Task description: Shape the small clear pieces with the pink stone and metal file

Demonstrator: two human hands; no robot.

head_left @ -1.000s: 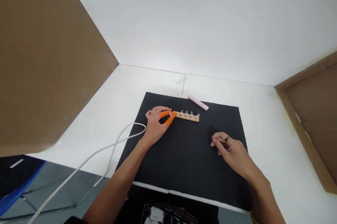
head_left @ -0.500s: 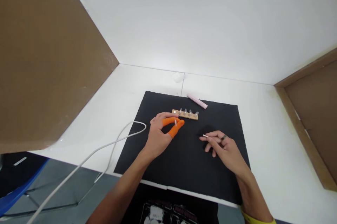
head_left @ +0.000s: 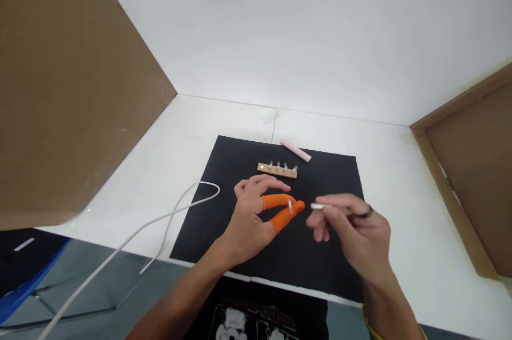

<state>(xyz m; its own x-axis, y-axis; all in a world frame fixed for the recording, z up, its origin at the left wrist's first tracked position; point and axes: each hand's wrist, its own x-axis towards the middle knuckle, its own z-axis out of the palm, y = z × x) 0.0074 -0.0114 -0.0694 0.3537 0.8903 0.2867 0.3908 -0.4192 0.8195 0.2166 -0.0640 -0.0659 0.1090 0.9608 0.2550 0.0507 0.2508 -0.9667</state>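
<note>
The left hand (head_left: 254, 216) is pinching a tube (head_left: 290, 204), the right hand (head_left: 365, 233) a stick (head_left: 317, 206) (slim things, these), so any slackening grip is probably risking a drop.

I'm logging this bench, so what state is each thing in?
Small clear piece: pinched in left hand
Pale stick: held in right hand
Orange finger covers: worn
Tan strip: lying flat
Four clear pieces: on strip, rightmost leaning
Pink bar: lying, angled
Black mat: spread flat
White cable: slack, looped
</note>
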